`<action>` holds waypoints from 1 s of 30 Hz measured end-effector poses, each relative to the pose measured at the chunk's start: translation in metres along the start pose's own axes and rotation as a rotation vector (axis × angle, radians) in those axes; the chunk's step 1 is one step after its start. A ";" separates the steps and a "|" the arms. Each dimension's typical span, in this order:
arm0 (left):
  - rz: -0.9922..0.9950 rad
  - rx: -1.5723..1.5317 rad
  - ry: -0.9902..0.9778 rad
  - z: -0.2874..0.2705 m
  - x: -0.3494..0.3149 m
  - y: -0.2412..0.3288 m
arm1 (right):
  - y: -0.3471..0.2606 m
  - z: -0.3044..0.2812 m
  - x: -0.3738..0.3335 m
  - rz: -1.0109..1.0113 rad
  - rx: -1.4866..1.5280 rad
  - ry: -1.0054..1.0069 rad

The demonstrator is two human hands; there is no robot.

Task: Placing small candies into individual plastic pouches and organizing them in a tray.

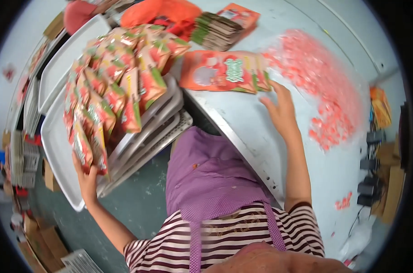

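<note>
My left hand [87, 176] is at the near end of a white tray [61, 168], thumb and fingers closed around the lower end of a filled red-and-green pouch [99, 148]. That pouch leans against several rows of similar plump pouches. On the table to the right, my right hand [281, 109] has its thumb and fingers apart and holds nothing. Its fingertips reach the right end of some flat, overlapping red pouches [220, 70]; whether they touch is hard to tell.
A clear bag of small pink-red wrapped pieces [324, 77] spreads over the table [265, 136]. Behind the flat pouches lie a stack of pouches [215, 29] and orange bags [161, 11]. More trays [170, 104] are stacked under the filled one. Someone in a red top [79, 16] is beyond.
</note>
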State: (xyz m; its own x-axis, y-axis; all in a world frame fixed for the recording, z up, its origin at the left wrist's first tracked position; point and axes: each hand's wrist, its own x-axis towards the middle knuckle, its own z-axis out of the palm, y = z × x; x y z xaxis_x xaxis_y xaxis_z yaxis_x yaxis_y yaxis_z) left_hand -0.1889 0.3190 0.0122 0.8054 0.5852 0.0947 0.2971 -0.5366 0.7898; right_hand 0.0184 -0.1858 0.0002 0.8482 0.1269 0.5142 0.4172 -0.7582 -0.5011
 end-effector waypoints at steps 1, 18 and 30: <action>0.005 0.080 0.017 0.000 0.001 0.000 | 0.008 0.007 0.010 0.012 -0.011 -0.033; 0.884 0.091 -0.086 0.147 -0.044 0.146 | 0.053 0.040 0.024 0.692 0.823 0.096; 0.189 -0.724 -0.675 0.260 -0.080 0.197 | -0.061 0.003 -0.062 0.281 0.767 -0.209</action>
State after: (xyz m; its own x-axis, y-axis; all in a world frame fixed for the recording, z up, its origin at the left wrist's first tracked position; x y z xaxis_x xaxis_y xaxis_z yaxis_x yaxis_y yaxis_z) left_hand -0.0617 0.0086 0.0024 0.9958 -0.0587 0.0709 -0.0683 0.0448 0.9967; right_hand -0.0579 -0.1456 -0.0035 0.9650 0.1714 0.1985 0.2239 -0.1439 -0.9639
